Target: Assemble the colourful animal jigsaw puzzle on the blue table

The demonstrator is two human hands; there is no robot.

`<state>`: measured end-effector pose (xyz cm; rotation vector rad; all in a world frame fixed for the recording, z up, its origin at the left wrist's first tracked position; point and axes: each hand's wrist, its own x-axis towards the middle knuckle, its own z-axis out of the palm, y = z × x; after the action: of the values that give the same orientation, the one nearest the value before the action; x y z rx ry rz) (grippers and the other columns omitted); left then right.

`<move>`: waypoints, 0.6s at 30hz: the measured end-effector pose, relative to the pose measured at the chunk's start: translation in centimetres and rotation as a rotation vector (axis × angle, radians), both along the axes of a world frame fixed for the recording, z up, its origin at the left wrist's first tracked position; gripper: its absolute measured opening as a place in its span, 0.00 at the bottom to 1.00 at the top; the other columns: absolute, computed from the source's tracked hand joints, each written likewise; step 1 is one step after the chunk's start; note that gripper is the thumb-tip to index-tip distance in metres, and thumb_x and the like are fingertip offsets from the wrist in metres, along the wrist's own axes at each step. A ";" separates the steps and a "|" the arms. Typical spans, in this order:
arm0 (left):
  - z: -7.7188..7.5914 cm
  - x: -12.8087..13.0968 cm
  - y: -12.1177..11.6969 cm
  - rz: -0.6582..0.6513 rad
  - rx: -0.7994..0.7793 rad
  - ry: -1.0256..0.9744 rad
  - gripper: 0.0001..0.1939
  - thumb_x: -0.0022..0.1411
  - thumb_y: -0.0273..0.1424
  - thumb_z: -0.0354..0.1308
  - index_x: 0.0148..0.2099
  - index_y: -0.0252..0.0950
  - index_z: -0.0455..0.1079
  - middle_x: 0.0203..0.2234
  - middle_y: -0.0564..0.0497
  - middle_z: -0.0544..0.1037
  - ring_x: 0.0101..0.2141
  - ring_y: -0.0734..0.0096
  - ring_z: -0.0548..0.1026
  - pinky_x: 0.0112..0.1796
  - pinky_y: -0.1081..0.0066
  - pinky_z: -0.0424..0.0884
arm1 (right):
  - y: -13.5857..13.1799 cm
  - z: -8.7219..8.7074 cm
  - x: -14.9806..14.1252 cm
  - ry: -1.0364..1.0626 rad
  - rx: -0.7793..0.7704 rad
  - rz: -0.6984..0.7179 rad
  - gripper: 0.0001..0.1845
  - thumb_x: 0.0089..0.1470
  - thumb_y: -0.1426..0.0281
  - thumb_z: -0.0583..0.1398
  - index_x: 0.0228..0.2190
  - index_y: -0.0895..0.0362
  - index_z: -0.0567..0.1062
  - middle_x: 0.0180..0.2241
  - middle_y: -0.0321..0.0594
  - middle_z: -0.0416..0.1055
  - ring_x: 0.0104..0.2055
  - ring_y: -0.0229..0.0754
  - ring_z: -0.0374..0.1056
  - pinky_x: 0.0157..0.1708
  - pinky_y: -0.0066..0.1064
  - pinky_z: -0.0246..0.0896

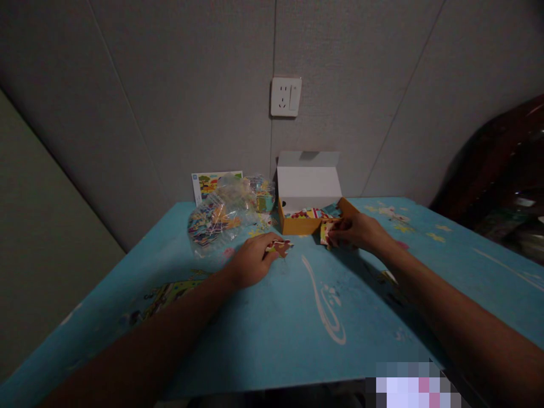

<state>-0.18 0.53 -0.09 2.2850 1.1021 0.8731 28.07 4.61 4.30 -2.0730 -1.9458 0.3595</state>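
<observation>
Brown puzzle pieces (pixel 280 247) are pinched in my left hand (pixel 254 259), just above the middle of the table. My right hand (pixel 353 231) grips a puzzle piece (pixel 326 233) with red and cream colours at the front right wall of an orange box (pixel 300 227). The box's white lid (pixel 309 181) stands raised against the wall. Colourful puzzle pieces (pixel 312 213) lie inside the box. To the left of it, a clear plastic bag (pixel 227 207) holds many more pieces.
Behind the bag, a picture card (pixel 206 184) leans on the wall. The blue table cover (pixel 272 340) has printed patterns. A wall socket (pixel 286 97) sits above the box. At the far right is a dark, glossy brown object (pixel 488 147).
</observation>
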 end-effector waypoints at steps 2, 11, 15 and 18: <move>0.1 0.0 0.0 0.012 -0.001 0.003 0.13 0.62 0.26 0.53 0.49 0.37 0.69 0.42 0.49 0.79 0.44 0.63 0.76 0.45 0.66 0.70 | 0.4 -0.5 0.0 0.006 0.068 0.001 0.15 0.44 0.60 0.65 0.18 0.56 0.71 0.19 0.38 0.71 0.23 0.41 0.66 0.22 0.30 0.51; 0.0 -0.2 0.6 0.227 -0.040 -0.043 0.12 0.66 0.33 0.48 0.48 0.37 0.67 0.38 0.48 0.77 0.38 0.62 0.76 0.41 0.65 0.71 | -0.7 -2.3 -3.2 0.807 0.206 0.502 0.27 0.41 0.57 0.69 0.36 0.54 0.61 0.29 0.33 0.68 0.29 0.38 0.67 0.29 0.30 0.62; 0.2 0.2 -0.2 0.040 -0.127 -0.137 0.18 0.70 0.40 0.42 0.54 0.37 0.64 0.42 0.47 0.77 0.39 0.65 0.76 0.39 0.67 0.72 | -2.4 -2.2 -5.3 0.731 0.097 0.654 0.28 0.47 0.60 0.66 0.46 0.55 0.63 0.29 0.33 0.66 0.30 0.38 0.66 0.32 0.31 0.63; 0.0 0.6 -0.8 -0.066 -0.098 -0.054 0.27 0.66 0.41 0.52 0.62 0.35 0.54 0.47 0.43 0.74 0.46 0.59 0.74 0.47 0.61 0.69 | -2.9 -2.2 -6.0 0.469 0.040 0.712 0.16 0.51 0.61 0.64 0.37 0.59 0.71 0.26 0.34 0.66 0.27 0.36 0.62 0.29 0.29 0.57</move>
<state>0.45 -0.26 -0.04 2.1920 1.0177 0.8325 22.04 1.66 2.10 -1.0594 -2.2632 0.8456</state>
